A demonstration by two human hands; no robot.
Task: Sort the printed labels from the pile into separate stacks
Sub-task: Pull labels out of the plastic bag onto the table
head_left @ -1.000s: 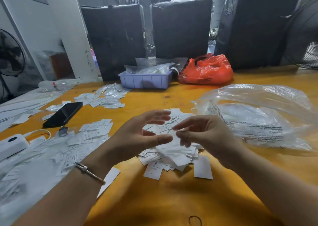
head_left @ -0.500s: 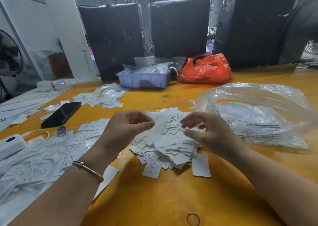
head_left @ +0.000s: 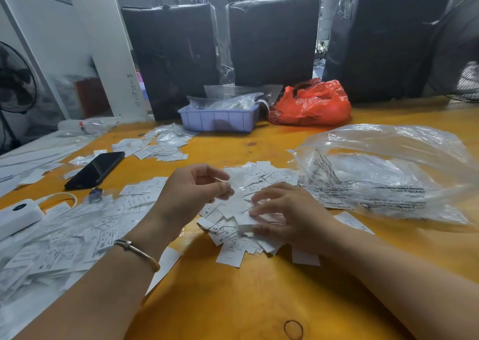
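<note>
My right hand (head_left: pixel 287 210) presses flat on the heap of small white printed labels (head_left: pixel 248 210); left hand (head_left: pixel 191 192) pinches one just above-left.

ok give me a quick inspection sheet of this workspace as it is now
surface: yellow wooden table, a dark ring mark near the front edge
job's things: loose label pile at centre; sorted labels spread at left
clutter: phone, clear bag, purple tray, red bag
hands: left hand pinches a label above the pile; right hand rests spread on the pile
cables: white cord by the white box
surroundings: black wrapped bundles, fans at both sides
</note>
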